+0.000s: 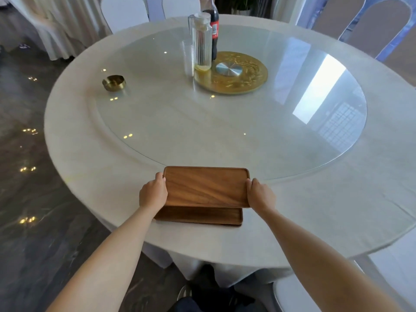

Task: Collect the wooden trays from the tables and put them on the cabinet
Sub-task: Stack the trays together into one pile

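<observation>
**At the near rim: two trays, one lift**

Near the front edge of the round, white-clothed bench [94, 176], both hands grip an upper rectangular brown wooden tray with rounded corners [206, 188] by its short ends. The left hand [153, 194] clasps the left end, its fingers [160, 176] curled over the rim; the right hand [261, 195] clasps the right end likewise. This tray is tilted, its near edge raised above a second, matching wooden tray [199, 216] that lies flat on the cloth beneath it, just inside the bench's edge. Whether the far edge of the upper tray touches the lower one I cannot tell.

The step in hand looks like stacking the pair to carry them off together. To do it well, the upper tray should be lowered square onto the lower one so the rims nest, then both gripped from underneath at the short ends, thumbs on top, so the lower one cannot slide out. Lifting level matters; smooth wood on wood slips easily.

Farther in, the round glass turntable [225, 131] carries a ribbed clear jug [202, 41], a dark cola bottle [213, 25], and a small brass bowl [114, 82]; all are well apart from the trays, so a straight pull toward the body should clear them. No cabinet is in view.
</observation>
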